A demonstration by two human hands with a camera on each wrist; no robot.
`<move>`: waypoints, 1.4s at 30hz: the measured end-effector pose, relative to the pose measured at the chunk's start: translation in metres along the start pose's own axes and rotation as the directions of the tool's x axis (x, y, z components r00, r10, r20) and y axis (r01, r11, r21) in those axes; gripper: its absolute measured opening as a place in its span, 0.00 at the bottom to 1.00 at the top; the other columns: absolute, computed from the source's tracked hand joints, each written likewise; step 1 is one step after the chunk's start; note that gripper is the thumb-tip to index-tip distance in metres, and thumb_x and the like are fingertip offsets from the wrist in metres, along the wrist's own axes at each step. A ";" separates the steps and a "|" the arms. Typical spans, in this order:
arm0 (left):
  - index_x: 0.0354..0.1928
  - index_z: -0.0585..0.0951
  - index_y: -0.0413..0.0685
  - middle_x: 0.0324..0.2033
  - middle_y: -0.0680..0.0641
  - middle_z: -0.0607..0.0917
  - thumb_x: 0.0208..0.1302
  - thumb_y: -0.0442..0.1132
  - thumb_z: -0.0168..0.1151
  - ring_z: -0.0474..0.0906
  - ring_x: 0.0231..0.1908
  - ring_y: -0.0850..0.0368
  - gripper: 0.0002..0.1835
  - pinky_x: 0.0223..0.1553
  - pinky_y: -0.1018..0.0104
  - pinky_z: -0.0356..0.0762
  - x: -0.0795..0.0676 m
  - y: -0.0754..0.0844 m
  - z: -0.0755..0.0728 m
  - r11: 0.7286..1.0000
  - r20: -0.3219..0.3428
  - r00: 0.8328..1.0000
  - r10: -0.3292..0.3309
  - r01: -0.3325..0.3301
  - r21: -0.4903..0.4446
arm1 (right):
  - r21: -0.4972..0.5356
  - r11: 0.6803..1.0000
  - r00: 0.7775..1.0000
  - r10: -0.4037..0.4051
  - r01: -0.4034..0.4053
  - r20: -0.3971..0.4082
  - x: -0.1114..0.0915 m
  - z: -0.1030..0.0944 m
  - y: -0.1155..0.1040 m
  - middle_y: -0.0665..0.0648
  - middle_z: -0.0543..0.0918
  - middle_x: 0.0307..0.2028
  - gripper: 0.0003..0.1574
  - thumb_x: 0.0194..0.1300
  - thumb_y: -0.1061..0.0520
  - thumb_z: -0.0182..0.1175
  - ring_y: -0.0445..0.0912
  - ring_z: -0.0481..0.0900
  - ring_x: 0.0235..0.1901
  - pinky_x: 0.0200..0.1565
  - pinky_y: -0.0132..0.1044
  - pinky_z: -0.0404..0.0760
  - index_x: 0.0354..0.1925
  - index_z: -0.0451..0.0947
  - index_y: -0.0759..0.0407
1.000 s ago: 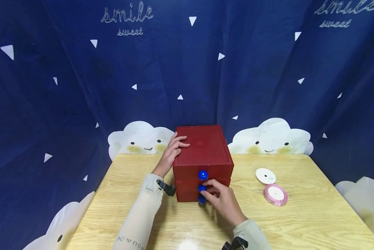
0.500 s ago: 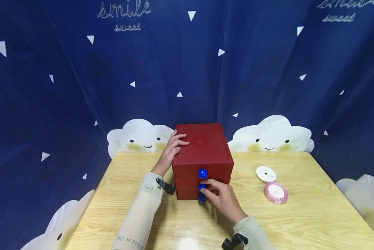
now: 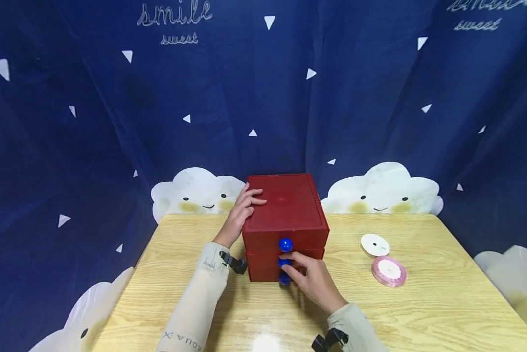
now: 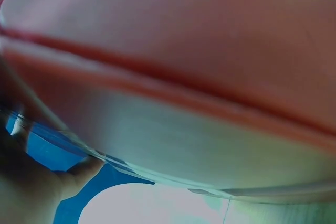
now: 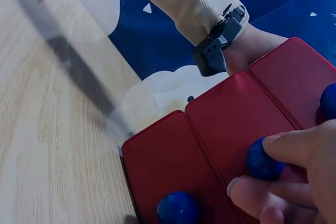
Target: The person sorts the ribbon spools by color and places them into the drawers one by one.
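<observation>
A red three-drawer box [image 3: 283, 203] stands on the table, with a round blue knob on each drawer front. My left hand [image 3: 241, 212] rests on its upper left edge, fingers spread over the top. With thumb and fingers my right hand [image 3: 313, 278] pinches the middle knob [image 5: 262, 161]. In the right wrist view the three drawer fronts lie about level with one another. The bottom knob [image 5: 178, 208] and the top knob [image 3: 286, 245] are untouched. The left wrist view is filled by the blurred red side of the box [image 4: 210, 40], with part of my left hand [image 4: 31, 187] at lower left.
To the right of the box, a white spool [image 3: 373, 244] and a pink ribbon roll [image 3: 388, 272] lie on the wooden table [image 3: 444, 303]. Behind the table hangs a dark blue curtain [image 3: 228, 88] printed with clouds and triangles.
The head view has tipped slightly, so the scene sits a little higher in the frame. Both hands keep their places on the box and the middle knob, and the drawers look unmoved.
</observation>
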State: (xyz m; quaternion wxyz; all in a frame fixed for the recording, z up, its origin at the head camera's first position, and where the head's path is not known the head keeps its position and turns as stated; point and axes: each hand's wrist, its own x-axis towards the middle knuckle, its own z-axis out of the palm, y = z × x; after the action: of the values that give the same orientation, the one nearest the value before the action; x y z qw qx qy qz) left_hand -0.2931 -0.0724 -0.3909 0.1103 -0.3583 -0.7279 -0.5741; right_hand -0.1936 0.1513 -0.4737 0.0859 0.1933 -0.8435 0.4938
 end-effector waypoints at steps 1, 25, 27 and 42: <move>0.52 0.78 0.28 0.65 0.31 0.65 0.64 0.24 0.38 0.35 0.73 0.39 0.20 0.70 0.42 0.35 0.000 0.000 0.000 1.000 0.002 1.000 -0.002 0.002 0.003 | 0.003 1.000 1.000 0.002 -0.002 0.007 0.000 0.000 0.000 0.53 0.85 0.31 0.14 0.64 0.55 0.63 0.42 0.81 0.19 0.24 0.33 0.80 0.49 0.82 0.45; 0.53 0.77 0.28 0.66 0.31 0.64 0.64 0.24 0.38 0.34 0.73 0.37 0.21 0.70 0.41 0.35 0.000 -0.001 -0.001 1.000 0.017 1.000 -0.008 0.008 -0.009 | 0.040 0.997 0.998 0.059 -0.059 -0.009 -0.004 0.003 -0.001 0.54 0.85 0.30 0.14 0.63 0.54 0.65 0.50 0.79 0.16 0.21 0.34 0.78 0.48 0.82 0.44; 0.53 0.78 0.28 0.66 0.32 0.64 0.64 0.24 0.38 0.34 0.73 0.38 0.21 0.70 0.41 0.35 0.000 -0.002 -0.001 1.000 0.015 1.000 -0.004 0.005 -0.011 | 0.030 0.998 0.998 0.055 -0.055 -0.013 -0.005 0.003 0.000 0.54 0.85 0.29 0.14 0.63 0.54 0.65 0.49 0.79 0.15 0.20 0.33 0.77 0.48 0.82 0.43; 0.53 0.78 0.29 0.66 0.32 0.64 0.65 0.26 0.38 0.34 0.73 0.38 0.21 0.70 0.41 0.35 0.001 -0.003 -0.001 1.000 0.015 1.000 -0.004 0.004 -0.011 | 0.030 0.997 0.998 0.066 -0.066 -0.002 -0.017 0.002 -0.001 0.53 0.85 0.31 0.13 0.64 0.52 0.63 0.47 0.78 0.15 0.19 0.33 0.76 0.48 0.82 0.43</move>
State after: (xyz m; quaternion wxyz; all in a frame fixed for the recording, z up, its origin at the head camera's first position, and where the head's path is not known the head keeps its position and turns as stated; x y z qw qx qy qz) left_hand -0.2961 -0.0734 -0.3924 0.1018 -0.3618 -0.7263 -0.5756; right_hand -0.1778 0.1530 -0.4792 0.0679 0.1662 -0.8417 0.5092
